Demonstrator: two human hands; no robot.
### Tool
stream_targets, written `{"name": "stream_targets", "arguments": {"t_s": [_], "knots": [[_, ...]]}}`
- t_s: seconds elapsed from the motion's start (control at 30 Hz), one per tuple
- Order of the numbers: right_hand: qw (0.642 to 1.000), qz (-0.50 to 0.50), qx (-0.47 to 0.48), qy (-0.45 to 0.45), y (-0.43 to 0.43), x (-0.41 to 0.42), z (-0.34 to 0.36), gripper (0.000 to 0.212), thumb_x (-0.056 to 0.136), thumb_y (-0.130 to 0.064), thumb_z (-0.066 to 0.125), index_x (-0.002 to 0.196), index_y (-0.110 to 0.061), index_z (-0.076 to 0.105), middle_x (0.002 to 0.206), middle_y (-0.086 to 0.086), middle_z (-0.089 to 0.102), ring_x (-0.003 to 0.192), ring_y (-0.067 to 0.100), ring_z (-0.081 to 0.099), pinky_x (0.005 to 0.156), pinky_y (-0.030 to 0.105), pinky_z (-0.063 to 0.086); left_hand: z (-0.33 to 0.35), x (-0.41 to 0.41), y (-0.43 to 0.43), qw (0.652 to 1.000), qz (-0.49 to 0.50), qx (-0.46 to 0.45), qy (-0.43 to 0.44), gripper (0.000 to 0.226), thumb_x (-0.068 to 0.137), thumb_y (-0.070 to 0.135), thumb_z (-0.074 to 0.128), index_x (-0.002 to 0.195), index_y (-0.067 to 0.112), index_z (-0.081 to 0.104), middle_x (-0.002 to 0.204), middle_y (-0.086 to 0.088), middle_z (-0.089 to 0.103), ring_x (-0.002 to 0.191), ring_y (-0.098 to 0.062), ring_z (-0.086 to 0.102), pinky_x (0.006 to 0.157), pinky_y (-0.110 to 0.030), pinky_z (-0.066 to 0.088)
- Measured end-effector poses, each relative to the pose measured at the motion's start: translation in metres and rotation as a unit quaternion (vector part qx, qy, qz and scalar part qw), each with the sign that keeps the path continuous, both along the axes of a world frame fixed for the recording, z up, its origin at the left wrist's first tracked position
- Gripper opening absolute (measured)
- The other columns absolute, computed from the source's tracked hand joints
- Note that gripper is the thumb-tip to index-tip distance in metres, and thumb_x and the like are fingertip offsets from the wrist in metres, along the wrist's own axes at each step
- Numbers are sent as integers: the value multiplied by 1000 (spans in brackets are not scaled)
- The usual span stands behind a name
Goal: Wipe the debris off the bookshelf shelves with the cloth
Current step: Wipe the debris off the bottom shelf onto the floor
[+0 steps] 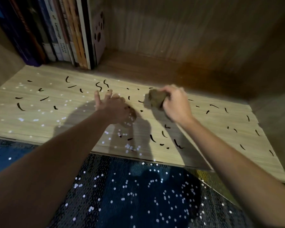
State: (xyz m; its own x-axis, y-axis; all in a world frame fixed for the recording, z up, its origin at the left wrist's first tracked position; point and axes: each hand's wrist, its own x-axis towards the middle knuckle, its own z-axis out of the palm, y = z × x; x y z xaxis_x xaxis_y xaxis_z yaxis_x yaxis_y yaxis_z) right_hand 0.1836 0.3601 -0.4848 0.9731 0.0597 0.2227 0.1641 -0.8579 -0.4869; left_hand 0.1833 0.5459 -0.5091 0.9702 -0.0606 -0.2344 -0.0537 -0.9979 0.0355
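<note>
A light wooden shelf [44,122] is strewn with small white paper dots [21,119] and short black curved bits [20,106]. My right hand [176,104] is shut on a bunched brownish cloth [156,97], held at the middle of the shelf among the black bits. My left hand [113,106] hovers just left of it, fingers apart and pointing toward the back, holding nothing I can see. White dots lie beneath its wrist near the shelf's front edge. Both forearms cast shadows on the board.
A row of upright books [59,33] stands at the back left, held by a pale bookend with round cut-outs [99,33]. Wooden side walls close the shelf at left and right. Below the front edge lies a dark blue surface [138,195] scattered with white dots.
</note>
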Motion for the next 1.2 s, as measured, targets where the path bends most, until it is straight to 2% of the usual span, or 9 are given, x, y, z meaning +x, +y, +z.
{"name": "stream_targets", "arguments": {"t_s": [0.17, 0.3, 0.4, 0.6, 0.73, 0.83, 0.93, 1.03, 1.2], "knots": [[995, -84, -21, 44, -5, 77, -11, 46, 85, 6, 41, 122, -16, 60, 118, 13, 62, 109, 31, 57, 94, 35, 49, -3, 6, 2, 999, -26, 18, -12, 49, 96, 43, 23, 140, 27, 40, 151, -2, 29, 145, -23, 5, 108, -63, -5], [996, -24, -71, 46, 27, 65, -35, 49, 83, 5, 42, 121, -19, 59, 123, 9, 58, 113, 33, 46, 97, 44, 42, -5, -1, 8, 999, -16, -29, -5, 48, 96, 43, 24, 142, 31, 36, 155, 3, 18, 145, -19, -2, 107, -62, -11], [993, 68, -88, 39, 42, 28, -42, 49, 82, 6, 43, 121, -19, 58, 125, 3, 55, 113, 30, 42, 94, 39, 37, -2, -7, 6, 999, -4, -41, -5, 47, 98, 40, 24, 144, 34, 32, 158, 5, 9, 145, -20, -7, 106, -62, -14], [974, 199, -2, 107, 18, -60, -27, 46, 82, 10, 40, 109, -17, 65, 113, -4, 56, 101, 18, 43, 86, 27, 36, -1, -8, 10, 998, 18, -60, 20, 45, 99, 31, 26, 143, 33, 35, 155, 7, 20, 145, -16, -4, 105, -64, -13], [960, 172, 134, 175, 2, -74, -7, 42, 88, 7, 39, 101, -23, 64, 111, -5, 56, 93, 17, 53, 70, 21, 46, 3, -47, 12, 987, 50, -137, -67, 39, 97, 27, 32, 130, 31, 52, 143, 11, 43, 143, -8, 13, 108, -58, -13], [989, 97, 89, 67, 1, -39, -8, 42, 87, 9, 39, 109, -16, 64, 114, 0, 58, 107, 23, 51, 93, 35, 43, 9, -81, 12, 980, 68, -161, -94, 41, 96, 24, 39, 135, 32, 46, 148, 12, 35, 143, -7, 14, 108, -58, -14], [993, 92, 27, 63, 25, -23, -22, 48, 83, 13, 38, 116, -12, 62, 126, 9, 56, 117, 30, 46, 105, 40, 33, 13, -110, 14, 979, 79, -155, -106, 43, 96, 26, 42, 138, 31, 42, 151, 9, 28, 143, -10, 14, 108, -58, -12], [984, 145, -60, 89, 52, -55, -35, 47, 88, 5, 43, 124, -22, 57, 133, -3, 52, 118, 28, 41, 105, 41, 32, 7, -146, 18, 974, 114, -158, -118, 46, 95, 27, 41, 141, 31, 36, 152, 9, 25, 143, -11, 11, 109, -58, -10], [960, 255, -27, 115, 50, -132, -26, 37, 86, 0, 45, 113, -16, 64, 124, 0, 57, 109, 22, 45, 100, 34, 33, -9, -177, 24, 977, 125, -140, -105, 49, 95, 26, 40, 143, 29, 32, 152, 9, 24, 143, -9, 7, 110, -58, -9]]}}
